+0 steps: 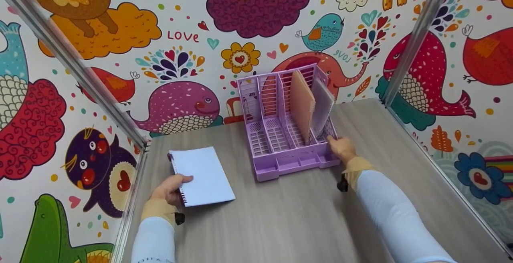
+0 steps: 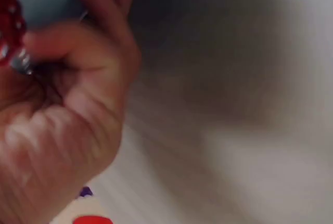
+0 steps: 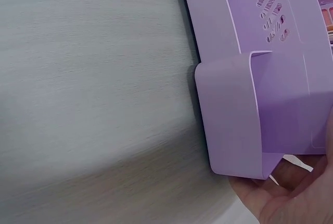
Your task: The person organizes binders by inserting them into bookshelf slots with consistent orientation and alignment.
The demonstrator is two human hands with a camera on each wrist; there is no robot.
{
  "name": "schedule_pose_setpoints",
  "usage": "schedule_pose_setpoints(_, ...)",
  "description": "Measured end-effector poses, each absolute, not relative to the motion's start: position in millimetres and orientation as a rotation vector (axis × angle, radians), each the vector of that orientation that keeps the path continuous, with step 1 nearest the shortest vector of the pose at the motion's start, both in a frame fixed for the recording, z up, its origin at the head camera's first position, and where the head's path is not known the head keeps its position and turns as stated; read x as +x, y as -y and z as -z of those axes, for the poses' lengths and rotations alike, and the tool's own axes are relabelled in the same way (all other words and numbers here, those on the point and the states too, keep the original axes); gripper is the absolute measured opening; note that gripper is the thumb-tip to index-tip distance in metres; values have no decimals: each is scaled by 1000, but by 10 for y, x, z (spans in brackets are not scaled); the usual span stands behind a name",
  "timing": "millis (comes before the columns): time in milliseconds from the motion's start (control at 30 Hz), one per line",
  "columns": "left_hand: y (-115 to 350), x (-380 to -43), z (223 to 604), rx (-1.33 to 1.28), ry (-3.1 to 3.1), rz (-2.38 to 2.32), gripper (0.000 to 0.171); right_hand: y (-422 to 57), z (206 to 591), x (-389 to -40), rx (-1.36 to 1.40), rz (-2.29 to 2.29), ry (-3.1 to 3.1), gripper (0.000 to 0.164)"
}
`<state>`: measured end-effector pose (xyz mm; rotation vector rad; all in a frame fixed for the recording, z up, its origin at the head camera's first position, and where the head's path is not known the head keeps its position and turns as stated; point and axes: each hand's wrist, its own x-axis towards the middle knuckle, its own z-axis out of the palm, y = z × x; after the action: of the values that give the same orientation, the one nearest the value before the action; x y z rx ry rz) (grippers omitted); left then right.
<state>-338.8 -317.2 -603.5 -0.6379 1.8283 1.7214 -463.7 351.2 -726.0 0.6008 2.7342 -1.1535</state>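
Observation:
My left hand (image 1: 168,189) pinches a white-faced spiral notebook (image 1: 206,177) by its bound edge, thumb on top and fingers underneath. In the left wrist view the red coil (image 2: 10,21) shows beside the thumb, and the fingers reach under the notebook. A purple file organizer (image 1: 266,164) with upright slots stands at the back of the table. Its front right corner is gripped by my right hand (image 1: 342,149). Seen from the right wrist, the fingers (image 3: 255,195) curl round the end of the organizer beside its small front tray (image 3: 231,122).
Two items stand in the organizer's right-hand slots: an orange-tan notebook (image 1: 302,104) and a pale, greyish one (image 1: 323,106). Walls with cartoon animals enclose the wood-look table (image 1: 272,223) behind and at both sides. Metal frame posts (image 1: 417,38) run along the corners.

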Motion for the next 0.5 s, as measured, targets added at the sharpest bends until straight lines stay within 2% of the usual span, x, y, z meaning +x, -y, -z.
schedule_pose_setpoints(233, 2909, -3407, 5757, -461, -2055, -1670, 50, -3509, 7259, -4636, 634, 1185, -2691, 80)
schedule_pose_setpoints(500, 2430, -3422, 5216, -374, -2280, -1609, 57, -3514, 7277, -4638, 627, 1192, -2694, 76)
